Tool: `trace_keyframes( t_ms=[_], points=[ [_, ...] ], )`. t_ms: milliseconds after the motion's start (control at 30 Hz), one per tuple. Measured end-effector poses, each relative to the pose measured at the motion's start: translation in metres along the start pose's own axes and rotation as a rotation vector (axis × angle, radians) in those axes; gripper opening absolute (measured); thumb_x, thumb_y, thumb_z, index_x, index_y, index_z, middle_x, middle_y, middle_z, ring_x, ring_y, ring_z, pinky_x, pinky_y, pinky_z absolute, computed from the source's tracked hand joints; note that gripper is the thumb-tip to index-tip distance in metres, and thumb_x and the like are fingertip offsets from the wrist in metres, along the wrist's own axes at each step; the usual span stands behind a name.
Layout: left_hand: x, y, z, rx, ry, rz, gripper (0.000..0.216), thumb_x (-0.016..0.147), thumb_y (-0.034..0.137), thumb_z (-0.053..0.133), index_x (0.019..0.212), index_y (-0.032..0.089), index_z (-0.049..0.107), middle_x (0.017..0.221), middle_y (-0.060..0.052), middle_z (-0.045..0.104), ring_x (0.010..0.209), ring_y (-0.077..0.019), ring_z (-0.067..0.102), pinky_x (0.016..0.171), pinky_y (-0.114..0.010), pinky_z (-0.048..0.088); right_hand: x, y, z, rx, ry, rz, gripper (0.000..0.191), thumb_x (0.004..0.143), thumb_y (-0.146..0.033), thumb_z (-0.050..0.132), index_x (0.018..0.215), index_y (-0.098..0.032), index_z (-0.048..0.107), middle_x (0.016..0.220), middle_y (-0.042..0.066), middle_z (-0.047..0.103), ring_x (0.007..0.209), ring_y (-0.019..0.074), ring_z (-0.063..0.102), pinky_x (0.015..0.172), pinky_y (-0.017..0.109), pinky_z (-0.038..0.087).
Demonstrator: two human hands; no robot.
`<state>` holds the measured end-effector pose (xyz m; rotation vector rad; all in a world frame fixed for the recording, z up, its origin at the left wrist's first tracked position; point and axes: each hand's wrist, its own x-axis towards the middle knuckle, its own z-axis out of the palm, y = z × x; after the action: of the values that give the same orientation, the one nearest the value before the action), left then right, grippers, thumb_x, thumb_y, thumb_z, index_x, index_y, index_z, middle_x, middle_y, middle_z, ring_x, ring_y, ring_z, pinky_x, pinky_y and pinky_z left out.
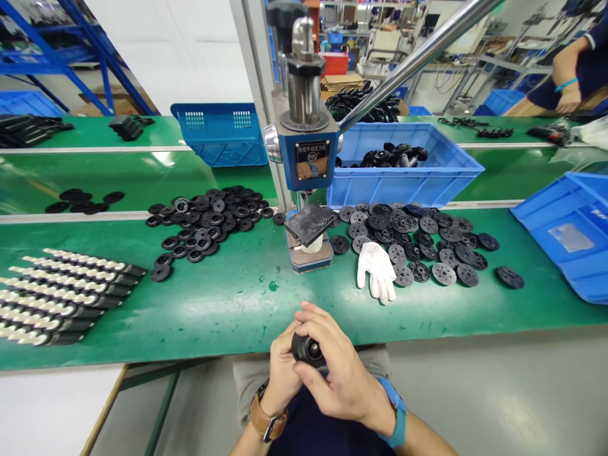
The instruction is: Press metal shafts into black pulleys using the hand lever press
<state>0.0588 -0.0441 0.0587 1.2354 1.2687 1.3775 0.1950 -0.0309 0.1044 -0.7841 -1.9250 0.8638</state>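
Just off the table's near edge, my left hand (284, 364) and my right hand (332, 358) are both closed round a round black plastic part (306, 348). Its end faces up toward me and shows a small light spot at the centre. My fingers hide the rest of it. Beyond my hands stands a blue hand press (311, 155), with a flat black ribbed plate (310, 223) tilted over its base. A white glove (376, 271) lies right of the press, partly on a pile of black discs (444, 273).
Smaller black rings (204, 231) are heaped left of the press. Rows of black and white parts (71, 291) lie at far left. A blue bin (403, 180) of black parts stands behind; another bin (574, 234) leans at right. The press lever (413, 63) slants up right. Another person's hand (569, 96) is far right.
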Motion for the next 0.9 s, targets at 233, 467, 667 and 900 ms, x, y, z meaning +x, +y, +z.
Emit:
trace_keyframes(
  t_ms=[233, 467, 667, 900],
  points=[
    [-0.0019, -0.0023, 0.0004, 0.012, 0.007, 0.024, 0.014, 0.079, 0.028, 0.071, 0.072, 0.018, 0.077, 0.073, -0.004, 0.072, 0.070, -0.0221, 0.067, 0.064, -0.029, 0.055, -0.0001, -0.0001, 0.0015, 0.003, 0.012, -0.008, 0.041, 0.091, -0.016, 0.060, 0.130, -0.017, 0.050, 0.135, 0.018, 0.062, 0.142, 0.0319, 0.051, 0.119, 0.054, 0.044],
    [-0.0016, -0.0020, 0.0019, 0.029, 0.041, 0.007, 0.015, 0.079, 0.029, 0.071, 0.070, 0.018, 0.076, 0.078, -0.006, 0.075, 0.070, -0.0222, 0.068, 0.063, -0.029, 0.056, -0.0003, -0.0014, 0.0017, 0.003, 0.016, -0.009, 0.041, 0.090, -0.015, 0.059, 0.130, -0.018, 0.049, 0.135, 0.017, 0.062, 0.141, 0.0320, 0.051, 0.119, 0.056, 0.044],
    [-0.0022, -0.0007, 0.0034, 0.024, 0.055, 0.000, 0.018, 0.078, 0.031, 0.071, 0.068, 0.018, 0.075, 0.076, -0.006, 0.075, 0.070, -0.0232, 0.069, 0.064, -0.030, 0.058, -0.0012, -0.0017, 0.0021, -0.008, 0.023, -0.003, 0.040, 0.091, -0.017, 0.059, 0.130, -0.019, 0.049, 0.135, 0.017, 0.063, 0.140, 0.0334, 0.052, 0.116, 0.058, 0.047],
    [-0.0024, 0.0009, 0.0044, 0.026, 0.080, -0.027, 0.015, 0.076, 0.031, 0.071, 0.074, 0.018, 0.078, 0.074, -0.005, 0.075, 0.072, -0.0249, 0.070, 0.069, -0.033, 0.060, -0.0012, -0.0019, 0.0031, -0.013, 0.033, -0.007, 0.040, 0.091, -0.016, 0.059, 0.130, -0.019, 0.049, 0.134, 0.018, 0.063, 0.140, 0.0334, 0.052, 0.116, 0.057, 0.047]
  ],
)
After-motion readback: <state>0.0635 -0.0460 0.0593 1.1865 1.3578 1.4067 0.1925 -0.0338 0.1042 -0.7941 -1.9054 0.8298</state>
